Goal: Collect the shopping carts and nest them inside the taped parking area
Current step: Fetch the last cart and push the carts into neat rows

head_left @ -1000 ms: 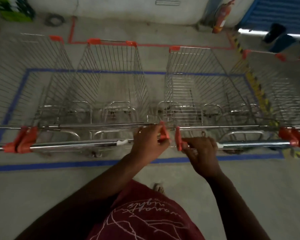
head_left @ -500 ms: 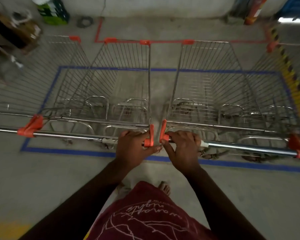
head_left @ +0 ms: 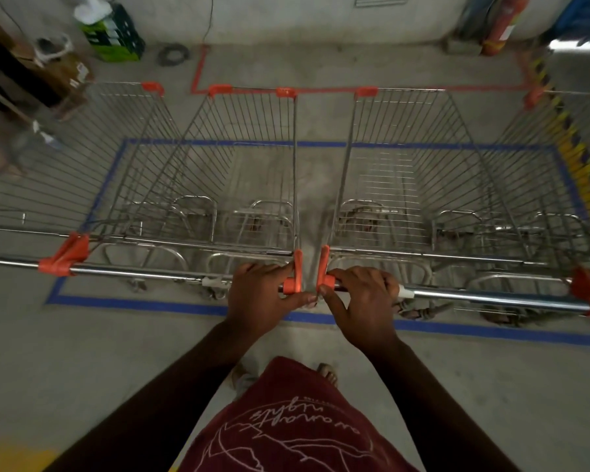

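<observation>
Two wire shopping carts with orange corner caps stand side by side over the blue tape rectangle (head_left: 198, 309) on the concrete floor. My left hand (head_left: 259, 294) grips the right end of the left cart's chrome handle (head_left: 143, 272). My right hand (head_left: 361, 301) grips the left end of the right cart's handle (head_left: 491, 297). The left cart basket (head_left: 239, 165) and the right cart basket (head_left: 409, 158) nearly touch at their inner sides. Another cart (head_left: 48, 172) stands at the far left, and one more (head_left: 576, 158) at the far right edge.
A red tape outline (head_left: 198, 73) lies beyond the carts by the wall. A green crate (head_left: 116, 35) and cardboard boxes (head_left: 31, 83) stand at the back left. A red fire extinguisher (head_left: 501, 25) leans at the back right. Yellow-black hazard striping (head_left: 583, 172) runs along the right.
The view has shifted left and down. The two handles' inner ends have drawn level and closer together, with both hands still gripping them.
</observation>
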A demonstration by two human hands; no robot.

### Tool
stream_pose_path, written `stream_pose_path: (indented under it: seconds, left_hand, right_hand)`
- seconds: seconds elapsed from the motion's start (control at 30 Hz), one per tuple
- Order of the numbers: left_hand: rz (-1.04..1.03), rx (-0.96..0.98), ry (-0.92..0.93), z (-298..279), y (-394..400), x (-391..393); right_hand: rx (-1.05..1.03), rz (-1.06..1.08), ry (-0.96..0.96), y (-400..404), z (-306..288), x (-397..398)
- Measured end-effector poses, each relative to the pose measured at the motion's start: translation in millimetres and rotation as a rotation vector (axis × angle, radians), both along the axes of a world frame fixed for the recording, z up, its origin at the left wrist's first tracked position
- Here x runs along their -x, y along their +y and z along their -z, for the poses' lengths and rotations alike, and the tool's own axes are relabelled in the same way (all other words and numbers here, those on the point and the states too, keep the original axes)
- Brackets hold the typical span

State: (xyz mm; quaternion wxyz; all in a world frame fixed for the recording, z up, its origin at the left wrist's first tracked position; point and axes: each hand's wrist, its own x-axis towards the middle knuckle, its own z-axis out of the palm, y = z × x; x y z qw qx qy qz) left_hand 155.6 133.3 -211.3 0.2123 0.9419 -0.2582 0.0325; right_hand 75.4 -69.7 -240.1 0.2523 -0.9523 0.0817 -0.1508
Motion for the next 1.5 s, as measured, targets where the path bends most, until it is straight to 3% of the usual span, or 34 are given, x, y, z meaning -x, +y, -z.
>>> stream_pose_path:
  seconds: [1.5]
  left_hand:
    - [-0.044,-0.084,-0.063,4,-6,4]
  right_hand:
    - [0.082,-0.027,-0.043,-13,2,13]
